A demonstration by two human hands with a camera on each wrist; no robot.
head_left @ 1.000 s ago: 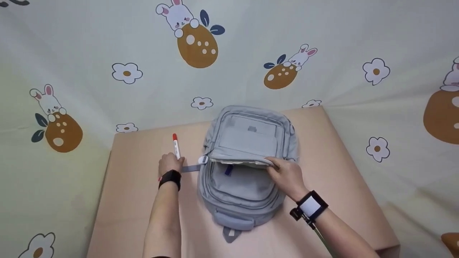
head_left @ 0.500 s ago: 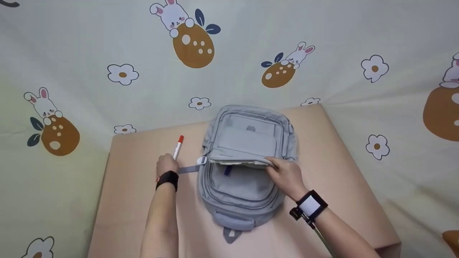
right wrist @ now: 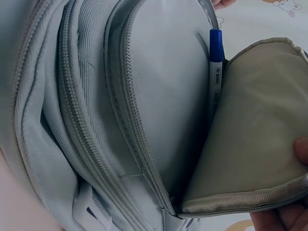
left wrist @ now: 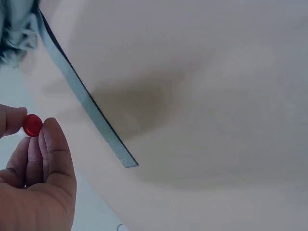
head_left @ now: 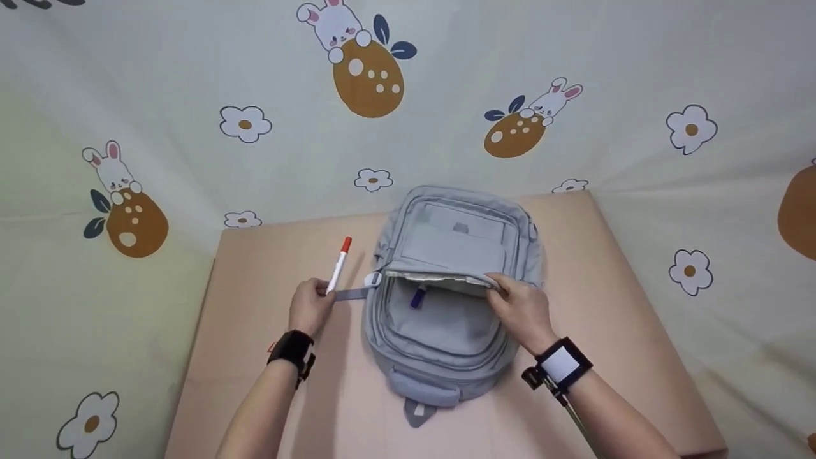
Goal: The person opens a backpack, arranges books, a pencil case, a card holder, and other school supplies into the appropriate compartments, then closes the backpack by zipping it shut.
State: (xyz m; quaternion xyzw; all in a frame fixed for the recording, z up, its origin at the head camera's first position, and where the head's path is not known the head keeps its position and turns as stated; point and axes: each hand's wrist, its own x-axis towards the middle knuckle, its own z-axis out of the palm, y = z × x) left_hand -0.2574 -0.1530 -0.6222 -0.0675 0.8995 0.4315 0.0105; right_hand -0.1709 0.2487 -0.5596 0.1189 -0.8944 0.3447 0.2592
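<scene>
In the head view my left hand (head_left: 310,309) pinches a white marker with a red cap (head_left: 338,266), tilted with its cap up, left of a grey backpack (head_left: 433,328). The left wrist view shows the red end (left wrist: 32,125) between thumb and fingers. My right hand (head_left: 524,313) grips the edge of the backpack's unzipped front pocket flap (head_left: 446,248) and holds it raised. Its pale lining (right wrist: 255,120) shows in the right wrist view. Inside that pocket lies a blue-capped marker (right wrist: 215,62), its lower end hidden behind the flap.
The backpack lies on a table with a light pinkish-tan cover (head_left: 248,376). A grey strap (left wrist: 96,115) sticks out from its left side, under the left hand. A carry handle (head_left: 424,387) is at the near end. Rabbit-printed cloth (head_left: 446,83) hangs behind and beside the table.
My left hand has lifted the red-capped marker off the table and turned it, moving slightly toward the backpack. The right hand keeps its grip, and the pocket flap is now raised a little more.
</scene>
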